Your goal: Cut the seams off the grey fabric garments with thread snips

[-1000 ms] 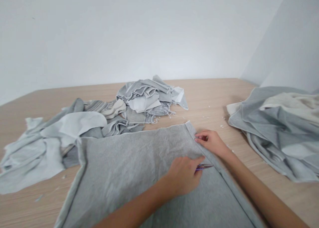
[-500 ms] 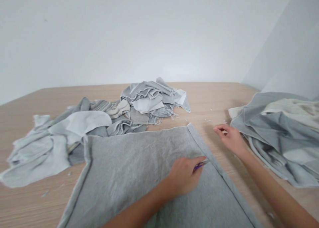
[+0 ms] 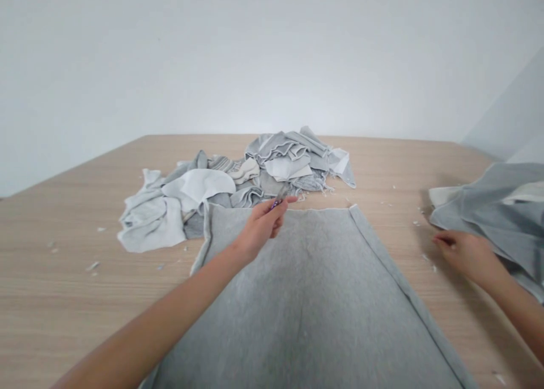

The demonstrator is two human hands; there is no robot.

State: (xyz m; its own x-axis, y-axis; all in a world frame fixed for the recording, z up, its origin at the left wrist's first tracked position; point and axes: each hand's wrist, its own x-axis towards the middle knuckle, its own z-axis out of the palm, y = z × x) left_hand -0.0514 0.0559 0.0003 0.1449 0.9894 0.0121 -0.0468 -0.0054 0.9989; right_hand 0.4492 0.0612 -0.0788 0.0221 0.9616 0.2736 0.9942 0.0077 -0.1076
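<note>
My left hand (image 3: 264,223) is closed around small thread snips (image 3: 278,201) with purple handles and a short metal tip. It hovers over the far edge of a grey cloth (image 3: 306,287), forefinger stretched forward. The cloth lies spread out in front of me, with folded hems along its sides. My right hand (image 3: 470,256) is off the cloth to the right, above the table beside a fabric pile. Its fingertips are pinched together, and whatever may be between them is too small to make out.
A heap of grey, white and striped cloth pieces (image 3: 199,187) lies beyond the cloth, with another bunch (image 3: 297,156) behind it. More grey and cream fabric (image 3: 501,199) is piled at the right. Scraps of lint (image 3: 92,266) dot the wooden table (image 3: 63,207).
My left hand has moved from the cloth's right hem to its far edge, still holding the snips. My right hand has drawn farther right. The view has shifted left.
</note>
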